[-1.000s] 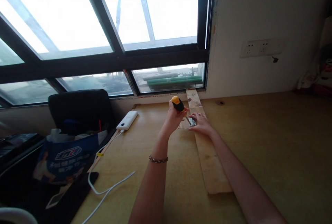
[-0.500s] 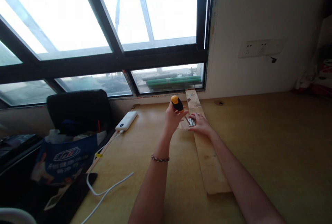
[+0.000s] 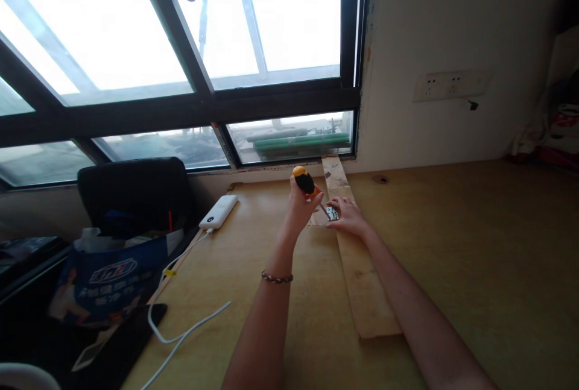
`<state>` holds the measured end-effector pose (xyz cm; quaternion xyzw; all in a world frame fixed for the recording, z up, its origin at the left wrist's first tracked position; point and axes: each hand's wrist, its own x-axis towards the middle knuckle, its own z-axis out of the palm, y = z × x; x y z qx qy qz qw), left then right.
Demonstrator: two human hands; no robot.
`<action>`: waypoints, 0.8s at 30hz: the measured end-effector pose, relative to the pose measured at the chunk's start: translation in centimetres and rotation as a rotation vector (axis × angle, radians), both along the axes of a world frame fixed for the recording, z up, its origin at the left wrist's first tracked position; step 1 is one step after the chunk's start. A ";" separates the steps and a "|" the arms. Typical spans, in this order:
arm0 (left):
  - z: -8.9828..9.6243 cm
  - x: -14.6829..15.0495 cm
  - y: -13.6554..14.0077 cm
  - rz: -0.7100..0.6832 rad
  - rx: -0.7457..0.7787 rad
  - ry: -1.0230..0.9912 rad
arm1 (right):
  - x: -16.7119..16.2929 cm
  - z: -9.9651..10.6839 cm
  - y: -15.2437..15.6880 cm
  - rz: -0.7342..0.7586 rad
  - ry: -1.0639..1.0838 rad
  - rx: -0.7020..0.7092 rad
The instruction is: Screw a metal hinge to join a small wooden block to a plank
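Now the person's left hand [image 3: 299, 209] is wrapped tight around a screwdriver [image 3: 306, 184]. Its handle is black with a yellow top, and it leans toward eleven o'clock. The thin metal tip points down toward four o'clock and meets a small shiny metal piece [image 3: 332, 214]. I cannot tell what kind of piece it is, because it is too small.

The right hand [image 3: 347, 216] sits just at three o'clock of that piece. Its fingers are spread a little and press down flat, touching the metal piece and the plank [image 3: 362, 281] under it. It grips nothing.

The plank is long and thin. It lies on the wooden table [image 3: 474, 245] and runs from the window [image 3: 226, 46] at twelve o'clock back toward the person at six o'clock. The metal piece sits on the plank's left edge, near the far end.

A bead bracelet [image 3: 277, 278] is on the left wrist.

At nine o'clock of the hands lies a white power bank [image 3: 219, 211], with a white cable [image 3: 181, 317] curling off toward seven o'clock. Farther at nine o'clock is a black chair [image 3: 136, 194] and a blue bag [image 3: 104, 278]. On the wall at two o'clock is a white socket strip [image 3: 450, 84].
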<state>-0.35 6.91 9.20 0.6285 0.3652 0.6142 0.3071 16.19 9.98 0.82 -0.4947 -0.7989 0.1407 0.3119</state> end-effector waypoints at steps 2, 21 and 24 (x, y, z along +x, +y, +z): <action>0.0 0.2 -0.1 0.022 -0.017 0.001 | 0.0 0.0 0.0 -0.010 0.005 -0.006; 0.6 0.0 -0.2 -0.220 -0.134 -0.093 | 0.0 0.2 -0.2 -0.003 0.010 -0.003; 0.3 0.7 -0.2 -0.118 -0.111 -0.108 | 0.0 0.1 -0.2 -0.011 0.007 0.002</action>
